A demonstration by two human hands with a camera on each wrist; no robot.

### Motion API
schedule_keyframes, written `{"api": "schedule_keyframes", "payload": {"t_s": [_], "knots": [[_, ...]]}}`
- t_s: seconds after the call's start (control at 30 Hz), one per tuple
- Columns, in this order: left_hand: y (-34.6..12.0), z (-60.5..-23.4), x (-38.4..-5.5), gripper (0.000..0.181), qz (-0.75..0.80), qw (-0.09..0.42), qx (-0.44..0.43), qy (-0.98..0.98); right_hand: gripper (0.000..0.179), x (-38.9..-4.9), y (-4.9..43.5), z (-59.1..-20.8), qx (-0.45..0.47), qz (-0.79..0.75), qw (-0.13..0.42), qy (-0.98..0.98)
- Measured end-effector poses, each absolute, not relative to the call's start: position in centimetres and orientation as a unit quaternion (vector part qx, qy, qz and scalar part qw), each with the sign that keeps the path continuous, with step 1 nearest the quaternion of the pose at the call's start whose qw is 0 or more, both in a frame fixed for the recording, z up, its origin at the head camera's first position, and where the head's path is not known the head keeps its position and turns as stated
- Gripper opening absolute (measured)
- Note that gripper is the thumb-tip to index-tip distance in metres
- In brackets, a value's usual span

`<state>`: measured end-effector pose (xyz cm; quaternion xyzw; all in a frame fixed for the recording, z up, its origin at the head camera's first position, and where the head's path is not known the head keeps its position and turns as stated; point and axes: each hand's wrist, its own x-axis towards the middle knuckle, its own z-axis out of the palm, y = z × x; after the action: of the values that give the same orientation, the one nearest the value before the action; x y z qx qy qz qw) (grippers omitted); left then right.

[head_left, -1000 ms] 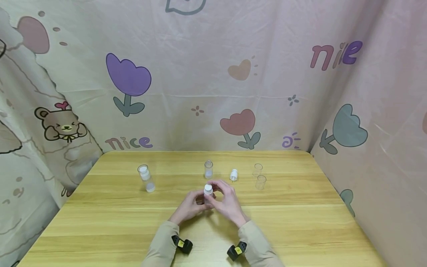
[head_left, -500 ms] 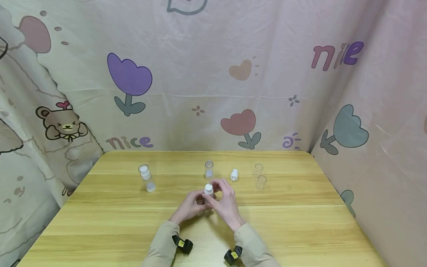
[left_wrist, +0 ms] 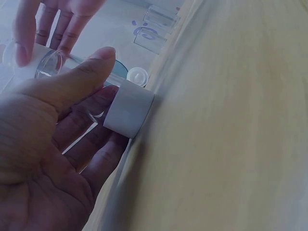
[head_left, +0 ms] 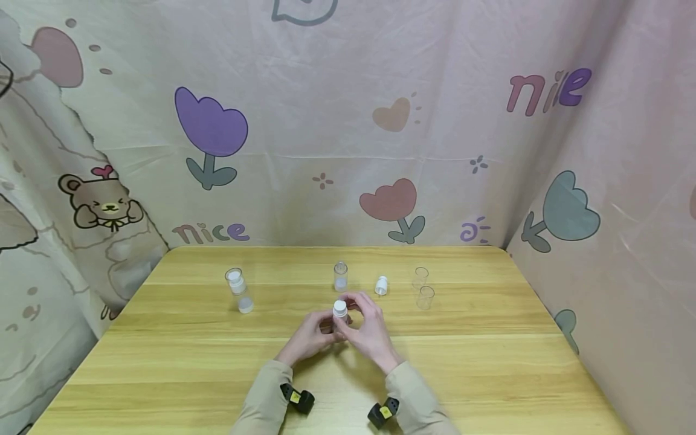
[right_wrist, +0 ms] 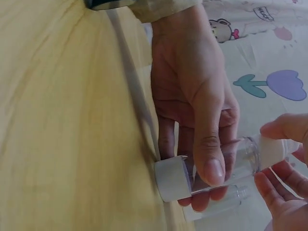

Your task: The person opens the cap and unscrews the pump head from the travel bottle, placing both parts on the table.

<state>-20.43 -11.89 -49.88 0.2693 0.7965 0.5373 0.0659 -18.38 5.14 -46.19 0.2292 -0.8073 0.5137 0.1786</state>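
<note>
A small clear bottle (head_left: 339, 315) with a white base and a white pump top stands upright in front of me, between both hands. My left hand (head_left: 311, 333) grips its clear body low down, thumb on one side and fingers round the other. In the left wrist view the bottle's white base (left_wrist: 128, 109) is right at the tabletop. My right hand (head_left: 371, 332) pinches the white collar (right_wrist: 270, 151) at the bottle's upper end between thumb and fingers.
Behind the hands stands a clear bottle (head_left: 341, 278) without a pump top. A loose white pump top (head_left: 382, 286) is to its right, then two clear caps (head_left: 421, 278). Farther left stands another bottle (head_left: 240, 291) with a white top. A printed curtain (head_left: 293, 199) borders the wooden table (head_left: 163, 356).
My right wrist swings slightly left, then partway back right, while its fingers shift a little at the collar. The left hand and the bottle stay in place.
</note>
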Motion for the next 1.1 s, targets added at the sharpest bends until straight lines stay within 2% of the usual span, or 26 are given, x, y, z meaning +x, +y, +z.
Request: {"api": "schedule_keyframes", "payload": {"t_s": [0.17,0.4,0.63,0.8,0.93,1.1], "knots": [[-11.82,-49.86,-20.38,0.03,0.529,0.055,0.27,0.803,0.053,-18.12,4.84,-46.16,0.212,0.495,0.198,-0.819],[-11.89,-49.86,-20.36,0.031,0.526,0.056,0.266,0.806,0.042,-18.05,4.62,-46.26,0.214,0.488,0.228,-0.815],[-11.9,-49.94,-20.43,0.034,0.54,0.066,0.266,0.796,0.039,-18.16,4.84,-46.19,0.228,0.516,0.189,-0.804],[-11.88,-50.12,-20.52,0.033,0.538,0.062,0.269,0.797,0.046,-18.18,5.01,-46.18,0.228,0.526,0.163,-0.803],[-11.87,-50.14,-20.48,0.031,0.529,0.054,0.265,0.805,0.052,-18.07,4.8,-46.2,0.212,0.516,0.175,-0.812],[-11.84,-50.07,-20.41,0.029,0.525,0.051,0.265,0.807,0.047,-17.96,4.48,-46.34,0.207,0.507,0.208,-0.811]]}}
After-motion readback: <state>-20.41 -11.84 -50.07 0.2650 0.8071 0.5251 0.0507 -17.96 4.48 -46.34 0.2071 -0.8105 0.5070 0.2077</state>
